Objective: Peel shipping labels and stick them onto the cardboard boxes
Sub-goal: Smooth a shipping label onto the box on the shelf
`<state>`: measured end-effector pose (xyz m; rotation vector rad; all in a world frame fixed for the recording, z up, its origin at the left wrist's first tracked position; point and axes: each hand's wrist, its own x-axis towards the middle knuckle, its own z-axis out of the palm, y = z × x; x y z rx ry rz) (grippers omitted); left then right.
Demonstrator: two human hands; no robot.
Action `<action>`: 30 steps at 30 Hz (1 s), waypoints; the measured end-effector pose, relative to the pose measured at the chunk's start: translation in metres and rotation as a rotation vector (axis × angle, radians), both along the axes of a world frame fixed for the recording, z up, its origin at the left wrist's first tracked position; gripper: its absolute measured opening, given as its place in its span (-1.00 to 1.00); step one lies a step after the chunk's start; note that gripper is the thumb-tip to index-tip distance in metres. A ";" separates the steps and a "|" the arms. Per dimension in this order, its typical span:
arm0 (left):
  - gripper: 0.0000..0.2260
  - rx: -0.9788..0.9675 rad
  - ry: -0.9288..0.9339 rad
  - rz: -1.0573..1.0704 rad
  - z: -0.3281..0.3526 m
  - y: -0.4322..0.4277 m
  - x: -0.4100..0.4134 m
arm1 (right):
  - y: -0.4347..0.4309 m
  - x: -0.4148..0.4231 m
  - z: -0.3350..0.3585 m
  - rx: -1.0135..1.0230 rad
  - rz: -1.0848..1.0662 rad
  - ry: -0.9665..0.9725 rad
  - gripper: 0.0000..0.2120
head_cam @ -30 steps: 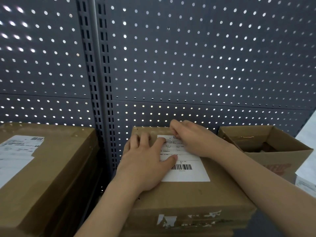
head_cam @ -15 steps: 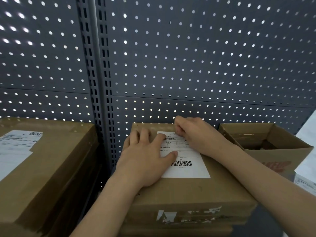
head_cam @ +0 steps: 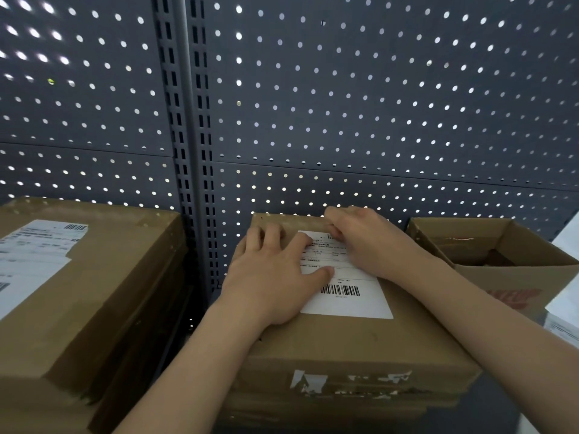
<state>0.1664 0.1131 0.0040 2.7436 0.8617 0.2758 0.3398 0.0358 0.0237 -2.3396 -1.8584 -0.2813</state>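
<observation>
A closed cardboard box (head_cam: 351,346) lies in front of me against the pegboard wall. A white shipping label (head_cam: 347,296) with a barcode lies flat on its top. My left hand (head_cam: 275,277) lies flat on the box with fingers spread, its thumb and forefinger pressing the label's left edge. My right hand (head_cam: 369,242) rests on the label's far right part, fingers bent down against the far edge. The label's upper right corner is hidden under that hand.
A larger cardboard box (head_cam: 103,277) bearing several white labels (head_cam: 34,252) stands at the left. An open cardboard box (head_cam: 513,277) sits at the right, with white sheets (head_cam: 564,311) beyond it. A grey pegboard wall (head_cam: 344,104) rises right behind.
My right hand has slid slightly farther along the label's top toward the box's back edge. The left hand stays pressed in place; the view has shifted a little.
</observation>
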 end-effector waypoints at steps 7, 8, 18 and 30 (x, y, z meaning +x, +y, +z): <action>-0.45 -0.009 0.013 -0.006 0.001 0.000 0.000 | -0.014 0.006 -0.004 0.165 -0.010 0.262 -0.71; -0.45 -0.007 0.010 -0.007 0.001 0.000 0.000 | -0.016 0.007 -0.003 0.191 -0.013 0.314 -0.75; -0.45 -0.002 0.001 -0.001 0.002 -0.001 -0.001 | -0.008 0.003 0.002 0.073 0.012 0.153 -0.70; -0.48 -0.015 0.004 0.015 0.000 0.000 0.002 | -0.001 -0.002 0.004 -0.016 -0.018 0.048 -0.66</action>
